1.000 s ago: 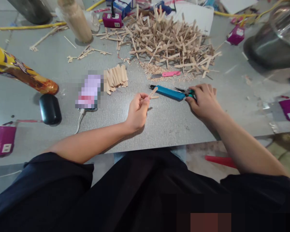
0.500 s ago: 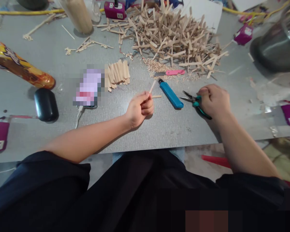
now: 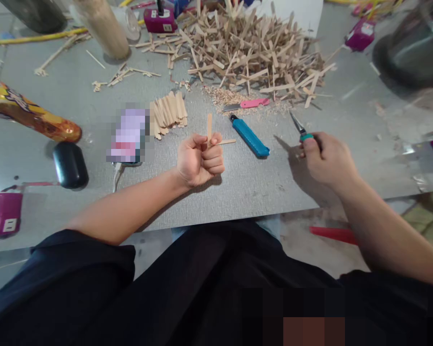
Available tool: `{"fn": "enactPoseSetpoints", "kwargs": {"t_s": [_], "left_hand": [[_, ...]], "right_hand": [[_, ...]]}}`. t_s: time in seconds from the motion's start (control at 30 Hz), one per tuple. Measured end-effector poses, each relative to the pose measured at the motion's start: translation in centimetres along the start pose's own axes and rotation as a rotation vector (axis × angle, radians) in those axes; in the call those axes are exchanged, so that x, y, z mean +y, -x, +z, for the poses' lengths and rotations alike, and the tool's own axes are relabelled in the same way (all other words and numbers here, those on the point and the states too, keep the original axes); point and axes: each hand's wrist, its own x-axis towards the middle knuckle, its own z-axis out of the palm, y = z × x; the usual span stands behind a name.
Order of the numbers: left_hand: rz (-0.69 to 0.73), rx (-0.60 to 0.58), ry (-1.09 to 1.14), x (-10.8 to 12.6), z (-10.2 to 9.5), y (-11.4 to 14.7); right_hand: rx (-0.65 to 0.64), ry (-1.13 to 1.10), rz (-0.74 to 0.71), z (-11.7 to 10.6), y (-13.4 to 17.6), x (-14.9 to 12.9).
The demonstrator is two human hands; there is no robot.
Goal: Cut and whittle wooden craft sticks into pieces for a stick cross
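Note:
My left hand (image 3: 202, 161) pinches a small flat wooden stick (image 3: 210, 126) that points up from the fingers. Another short wooden stick (image 3: 228, 142) shows just past those fingers, partly hidden by them. On the right, my right hand (image 3: 330, 158) is wrapped around needle-nose pliers (image 3: 303, 130), raised off the table with their jaws together. Between the hands lies a blue utility knife (image 3: 251, 138). Beyond it a pink-handled knife (image 3: 254, 103) rests on wood shavings (image 3: 220, 95). A row of wooden sticks (image 3: 170, 110) is lined up left of centre.
A large heap of loose wooden sticks (image 3: 252, 53) covers the back of the grey table (image 3: 166, 202). On the left are a phone (image 3: 130, 134) with a cable, a black case (image 3: 70, 164) and a yellow snack tube (image 3: 32, 108). A dark pot (image 3: 411, 53) stands at the right.
My right hand has lifted the pliers off the table, and their jaws have closed. The left hand has turned palm-up, tipping its stick upright.

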Motion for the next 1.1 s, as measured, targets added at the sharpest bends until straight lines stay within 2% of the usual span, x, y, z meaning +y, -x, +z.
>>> {"fn": "enactPoseSetpoints", "kwargs": {"t_s": [0.1,0.13,0.2,0.23,0.3,0.37,0.43,0.57,0.73,0.9,1.1], "left_hand": [[0.017,0.015,0.032,0.2,0.3,0.1],[0.057,0.021,0.025,0.2,0.4,0.0],[0.163,0.037,-0.021,0.0,0.3,-0.2],[0.229,0.054,-0.054,-0.3,0.1,-0.4],[0.378,0.110,-0.129,-0.9,-0.4,-1.0],[0.535,0.185,-0.204,-1.7,-1.1,-1.5],[0.619,0.236,-0.270,-2.5,-1.6,-2.0],[0.744,0.165,-0.362,-3.7,-2.0,-2.1],[0.739,0.085,-0.450,-3.8,-2.2,-1.6],[0.716,-0.019,-0.457,-3.8,-2.7,-1.6],[0.689,-0.057,-0.445,-3.6,-2.8,-1.7]], "right_hand": [[-0.235,-0.269,-0.070,0.0,-0.7,-3.6],[-0.242,-0.224,-0.157,0.3,-1.0,-5.1],[-0.107,0.050,-0.392,1.2,-1.9,-7.9],[-0.064,0.145,-0.447,1.7,-2.5,-9.0],[-0.108,0.210,-0.473,2.8,-3.6,-10.3],[-0.146,0.197,-0.477,3.7,-4.4,-10.3],[-0.145,0.188,-0.484,4.3,-4.7,-9.2],[-0.133,0.189,-0.544,4.5,-4.1,-6.9],[-0.173,0.189,-0.615,3.9,-3.5,-6.8],[-0.154,0.140,-0.688,3.7,-3.4,-6.8],[-0.156,0.091,-0.692,3.5,-3.1,-6.9]]}}
